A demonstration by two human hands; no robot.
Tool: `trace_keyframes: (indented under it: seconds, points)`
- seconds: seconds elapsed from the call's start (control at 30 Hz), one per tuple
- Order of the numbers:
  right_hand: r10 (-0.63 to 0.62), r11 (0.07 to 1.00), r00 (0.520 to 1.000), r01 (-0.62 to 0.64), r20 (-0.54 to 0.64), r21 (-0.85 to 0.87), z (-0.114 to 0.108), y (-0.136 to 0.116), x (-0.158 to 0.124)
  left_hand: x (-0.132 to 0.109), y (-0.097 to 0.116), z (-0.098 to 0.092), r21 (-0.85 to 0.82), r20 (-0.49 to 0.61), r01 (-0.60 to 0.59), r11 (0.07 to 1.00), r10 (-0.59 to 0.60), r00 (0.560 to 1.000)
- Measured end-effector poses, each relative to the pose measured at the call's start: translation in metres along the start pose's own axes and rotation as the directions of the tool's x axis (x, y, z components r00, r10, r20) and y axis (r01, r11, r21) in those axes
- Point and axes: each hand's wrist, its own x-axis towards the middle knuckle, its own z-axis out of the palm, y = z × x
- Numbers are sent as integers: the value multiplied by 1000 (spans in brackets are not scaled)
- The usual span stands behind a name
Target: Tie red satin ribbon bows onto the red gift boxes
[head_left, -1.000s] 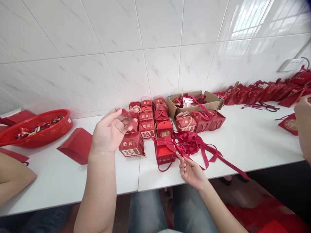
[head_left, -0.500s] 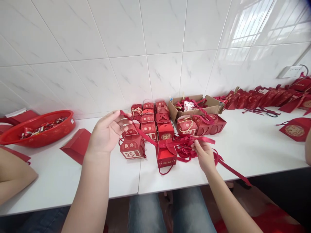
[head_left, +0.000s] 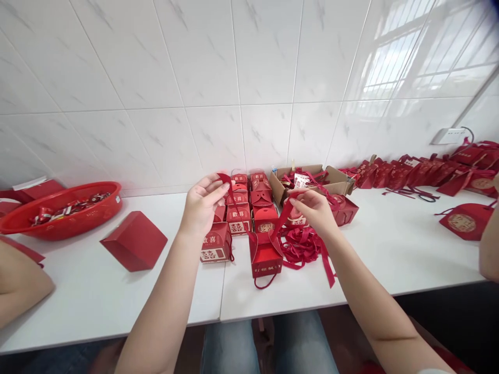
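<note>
A small red gift box [head_left: 266, 256] stands on the white table [head_left: 117, 291] near its front edge, its top flaps open and a cord loop hanging in front. A dark red ribbon [head_left: 239, 212] runs through the box top and rises on both sides. My left hand [head_left: 202, 205] pinches the left end, raised above the box. My right hand [head_left: 315, 209] pinches the right end at about the same height. A loose heap of red ribbons [head_left: 302, 243] lies just right of the box.
Several closed red gift boxes [head_left: 238, 208] stand in rows behind. A cardboard box [head_left: 335, 179] holds more ribbons. A red basket of sweets [head_left: 62, 210] and a flat red box [head_left: 134, 240] sit left. Red bags [head_left: 413, 169] line the wall at right. Other people's arms show at both edges.
My right hand has come up from the table edge with the ribbon's right end, level with my left hand. The ribbon is now lifted on both sides of the box.
</note>
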Motion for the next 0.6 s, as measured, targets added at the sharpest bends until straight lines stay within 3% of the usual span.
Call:
trace_keyframes:
  seconds: [0.17, 0.4, 0.6]
  points:
    - [-21, 996, 991, 31, 131, -80, 14, -20, 13, 4, -6, 11, -11, -41, -35, 999, 34, 999]
    - [-155, 988, 986, 156, 69, -13, 26, -23, 18, 2, -6, 20, 5, -58, -41, 999, 41, 997]
    - [-142, 989, 989, 140, 43, 50, 29, -27, 18, 0, -8, 22, -8, -75, -56, 998, 56, 996]
